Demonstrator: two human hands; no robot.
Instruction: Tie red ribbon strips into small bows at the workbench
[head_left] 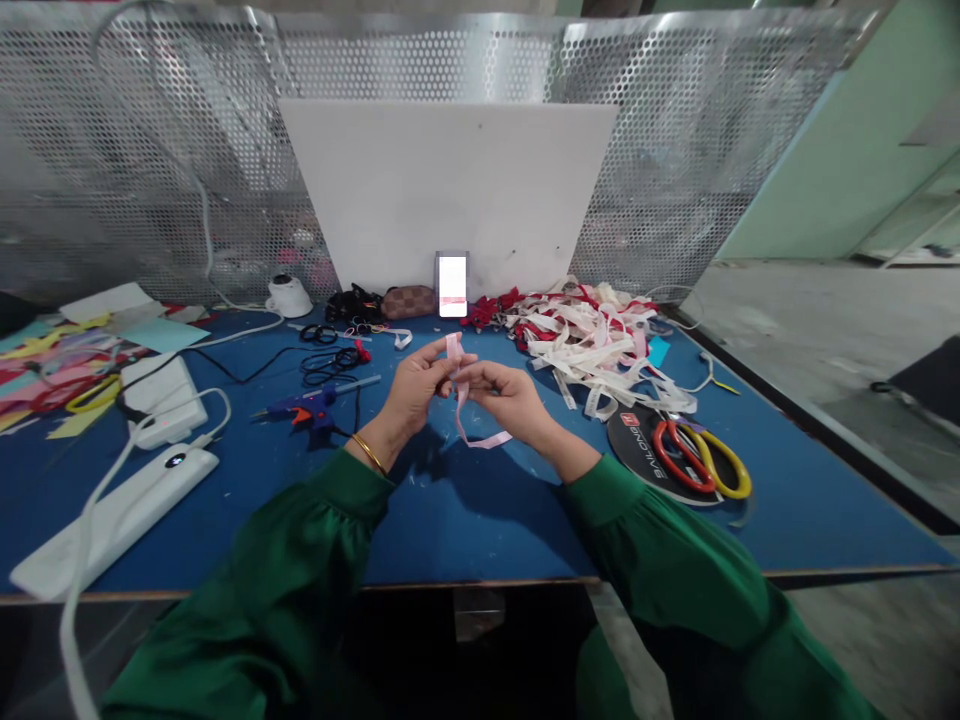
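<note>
Between my two hands, above the middle of the blue table, is a pale pink ribbon (462, 418). My left hand (417, 388) pinches it near its upper end, which sticks up past the fingertips. Close beside, my right hand (510, 392) has thumb and fingers closed on the same ribbon a little lower. The rest of the strip hangs down in a loop under the right hand. Fingertips of both hands almost meet, and they partly cover the ribbon.
A heap of white and red ribbons (592, 340) lies at the back right, with scissors (679, 455) on a black round mat (637, 450) nearer. A blue glue gun (315, 408), cables and a white power strip (163, 400) lie left. A lit phone (452, 285) stands behind.
</note>
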